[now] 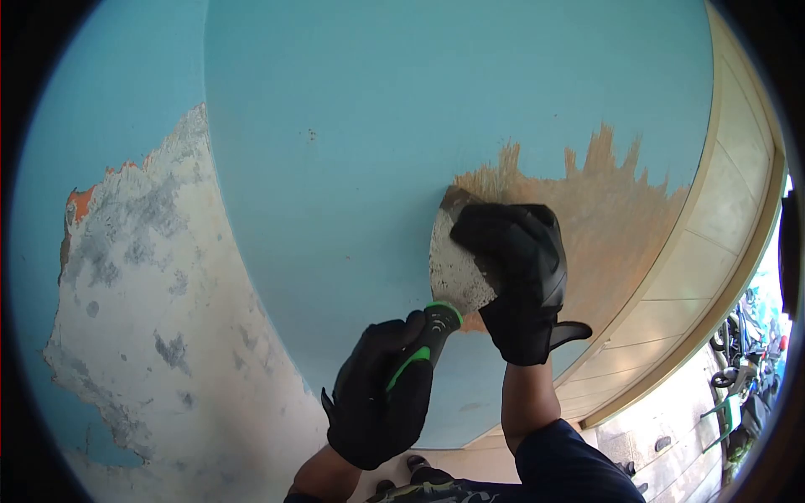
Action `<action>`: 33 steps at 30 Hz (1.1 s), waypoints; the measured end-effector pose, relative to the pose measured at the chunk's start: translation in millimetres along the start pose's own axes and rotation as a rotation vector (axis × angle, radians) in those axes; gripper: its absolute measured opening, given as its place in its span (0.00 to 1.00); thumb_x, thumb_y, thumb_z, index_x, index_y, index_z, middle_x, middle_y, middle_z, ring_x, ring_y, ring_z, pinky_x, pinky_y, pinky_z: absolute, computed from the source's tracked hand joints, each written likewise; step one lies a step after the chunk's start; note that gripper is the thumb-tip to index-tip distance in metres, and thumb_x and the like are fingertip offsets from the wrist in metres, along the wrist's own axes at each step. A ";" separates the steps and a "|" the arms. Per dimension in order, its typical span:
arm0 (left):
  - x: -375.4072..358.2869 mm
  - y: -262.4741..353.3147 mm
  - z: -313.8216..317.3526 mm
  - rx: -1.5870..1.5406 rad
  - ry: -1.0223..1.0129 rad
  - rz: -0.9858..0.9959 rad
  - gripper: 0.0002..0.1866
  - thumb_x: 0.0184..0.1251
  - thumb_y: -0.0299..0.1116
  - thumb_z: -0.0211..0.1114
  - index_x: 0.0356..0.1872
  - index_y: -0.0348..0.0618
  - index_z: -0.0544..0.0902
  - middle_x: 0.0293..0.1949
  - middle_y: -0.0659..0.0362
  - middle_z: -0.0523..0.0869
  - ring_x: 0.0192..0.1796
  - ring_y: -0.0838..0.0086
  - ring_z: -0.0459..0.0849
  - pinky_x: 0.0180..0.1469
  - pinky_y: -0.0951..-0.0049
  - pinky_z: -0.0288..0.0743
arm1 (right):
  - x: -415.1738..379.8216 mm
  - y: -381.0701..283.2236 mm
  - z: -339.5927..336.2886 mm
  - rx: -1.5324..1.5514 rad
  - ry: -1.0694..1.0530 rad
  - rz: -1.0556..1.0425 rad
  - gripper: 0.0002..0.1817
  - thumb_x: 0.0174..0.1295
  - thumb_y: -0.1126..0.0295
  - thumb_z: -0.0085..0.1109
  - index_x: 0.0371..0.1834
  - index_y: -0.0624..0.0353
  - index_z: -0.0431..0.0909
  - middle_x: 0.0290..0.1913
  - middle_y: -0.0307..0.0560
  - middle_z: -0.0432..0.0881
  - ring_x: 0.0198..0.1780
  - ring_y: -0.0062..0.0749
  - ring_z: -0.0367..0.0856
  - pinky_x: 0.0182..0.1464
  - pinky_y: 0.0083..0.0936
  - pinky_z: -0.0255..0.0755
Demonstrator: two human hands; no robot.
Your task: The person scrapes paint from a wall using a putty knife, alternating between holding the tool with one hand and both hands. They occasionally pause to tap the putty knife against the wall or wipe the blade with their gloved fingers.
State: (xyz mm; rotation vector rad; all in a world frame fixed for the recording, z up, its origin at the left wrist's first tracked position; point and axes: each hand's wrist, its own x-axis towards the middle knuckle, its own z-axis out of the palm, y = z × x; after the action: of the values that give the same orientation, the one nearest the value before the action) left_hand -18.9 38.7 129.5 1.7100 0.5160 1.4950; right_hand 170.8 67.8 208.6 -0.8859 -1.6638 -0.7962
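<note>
My gloved left hand (381, 398) is wrapped round the black and green handle of a putty knife (457, 272). Its wide blade points up and is speckled with pale residue. At the blade's right side is my gloved right hand (524, 268), fingers curled closed in front of the blade; what they hold, if anything, is hidden. Behind both hands stands a light blue panel (360, 109). A rough-edged brown patch (620, 210) covers part of it, just right of the blade.
To the left, a wall shows a large whitish patch (159, 285) with grey smears and a ragged edge. A cream frame (704, 243) borders the panel on the right. Beyond it are a tiled floor (662, 448), a green chair (728, 419) and parked motorbikes (738, 369).
</note>
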 end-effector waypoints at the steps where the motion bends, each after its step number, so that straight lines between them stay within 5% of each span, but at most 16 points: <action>1: -2.1 -2.3 1.4 -0.001 -0.001 -0.003 0.18 0.70 0.21 0.63 0.59 0.33 0.75 0.50 0.46 0.83 0.46 0.67 0.85 0.49 0.72 0.78 | -2.9 0.1 0.2 0.006 0.005 0.011 0.15 0.41 0.78 0.69 0.37 0.57 0.86 0.43 0.46 0.87 0.47 0.43 0.82 0.51 0.35 0.76; 3: 2.8 -8.8 4.6 0.110 0.027 0.225 0.17 0.70 0.20 0.63 0.58 0.33 0.76 0.49 0.46 0.83 0.46 0.68 0.85 0.48 0.72 0.78 | 5.6 5.8 -0.3 -0.003 0.008 -0.026 0.15 0.42 0.78 0.68 0.37 0.57 0.86 0.43 0.45 0.87 0.47 0.43 0.82 0.51 0.35 0.76; 7: -0.5 7.2 -1.4 -0.008 0.009 0.004 0.16 0.70 0.21 0.64 0.56 0.33 0.76 0.49 0.46 0.84 0.47 0.68 0.85 0.47 0.72 0.79 | 8.0 0.7 3.2 0.045 0.049 0.000 0.14 0.43 0.78 0.67 0.37 0.57 0.86 0.42 0.45 0.87 0.47 0.44 0.82 0.51 0.35 0.75; 13: 1.7 1.0 0.6 0.052 0.053 0.140 0.15 0.70 0.22 0.64 0.56 0.32 0.76 0.47 0.48 0.83 0.43 0.69 0.85 0.44 0.72 0.78 | 11.3 1.7 -0.4 0.018 -0.005 -0.018 0.15 0.44 0.77 0.69 0.39 0.56 0.85 0.44 0.45 0.87 0.47 0.44 0.83 0.51 0.36 0.75; 15: 4.5 18.7 -2.1 -0.034 0.026 -0.052 0.16 0.70 0.22 0.65 0.56 0.31 0.76 0.48 0.47 0.83 0.43 0.69 0.86 0.43 0.72 0.79 | 6.6 0.7 -2.2 0.033 0.016 -0.041 0.15 0.44 0.77 0.69 0.39 0.56 0.85 0.44 0.45 0.87 0.47 0.44 0.83 0.51 0.36 0.75; 17: -3.8 6.1 1.2 -0.024 0.031 -0.051 0.17 0.70 0.21 0.64 0.57 0.31 0.76 0.47 0.47 0.84 0.39 0.69 0.86 0.41 0.74 0.78 | -3.5 -0.8 -2.6 0.029 0.004 -0.010 0.15 0.44 0.77 0.69 0.39 0.56 0.84 0.43 0.44 0.87 0.47 0.44 0.83 0.51 0.36 0.75; 19: 2.4 2.6 1.7 0.170 0.010 0.256 0.16 0.70 0.21 0.64 0.57 0.32 0.75 0.45 0.48 0.84 0.34 0.72 0.83 0.36 0.74 0.76 | 2.4 -1.6 -2.7 -0.016 -0.013 0.024 0.16 0.44 0.78 0.69 0.39 0.56 0.84 0.44 0.44 0.87 0.47 0.44 0.83 0.51 0.36 0.75; 23: 7.5 12.9 -5.1 -0.012 0.036 0.015 0.14 0.71 0.21 0.63 0.54 0.31 0.76 0.46 0.47 0.85 0.37 0.73 0.85 0.38 0.74 0.78 | 8.3 -4.6 -2.0 0.022 0.056 -0.029 0.14 0.44 0.78 0.68 0.38 0.57 0.84 0.42 0.45 0.87 0.46 0.44 0.83 0.51 0.35 0.75; 25: 2.2 8.9 -0.2 -0.043 0.063 0.015 0.14 0.72 0.22 0.63 0.55 0.31 0.76 0.45 0.48 0.85 0.36 0.73 0.84 0.38 0.74 0.78 | 1.8 -4.2 -2.6 -0.018 0.010 0.010 0.14 0.44 0.78 0.68 0.37 0.57 0.84 0.41 0.45 0.87 0.46 0.44 0.83 0.51 0.35 0.75; 27: 7.2 2.6 -1.4 0.116 0.039 0.250 0.14 0.72 0.23 0.63 0.56 0.31 0.76 0.44 0.50 0.85 0.34 0.74 0.83 0.36 0.74 0.77 | 7.4 -1.8 0.3 0.017 0.025 0.010 0.17 0.41 0.79 0.69 0.38 0.55 0.85 0.44 0.45 0.88 0.48 0.45 0.80 0.52 0.36 0.73; 28: 8.7 3.4 -7.4 0.105 0.005 0.095 0.14 0.73 0.24 0.63 0.56 0.31 0.77 0.44 0.49 0.85 0.33 0.75 0.83 0.36 0.74 0.77 | 12.5 -0.2 0.3 0.006 0.033 -0.006 0.17 0.41 0.79 0.69 0.38 0.55 0.85 0.44 0.44 0.88 0.48 0.45 0.80 0.52 0.36 0.73; 31: 10.2 7.6 -1.3 0.007 0.084 0.230 0.14 0.73 0.25 0.63 0.55 0.32 0.77 0.43 0.50 0.85 0.33 0.74 0.84 0.36 0.74 0.77 | 5.5 -2.7 -4.5 -0.004 -0.004 -0.004 0.16 0.42 0.79 0.69 0.38 0.55 0.85 0.44 0.44 0.88 0.47 0.46 0.80 0.52 0.36 0.73; 33: 1.4 5.7 0.0 0.003 0.051 0.140 0.14 0.73 0.25 0.63 0.55 0.32 0.77 0.43 0.50 0.85 0.33 0.74 0.84 0.36 0.74 0.77 | 5.4 -1.4 -6.0 -0.004 -0.023 -0.024 0.16 0.42 0.79 0.69 0.38 0.56 0.85 0.43 0.44 0.87 0.47 0.46 0.80 0.52 0.36 0.73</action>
State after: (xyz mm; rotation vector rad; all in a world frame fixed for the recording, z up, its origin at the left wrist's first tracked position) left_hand -19.7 36.3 134.8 1.7446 0.4328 1.6406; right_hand 171.4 63.0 215.2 -0.8824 -1.6961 -0.8092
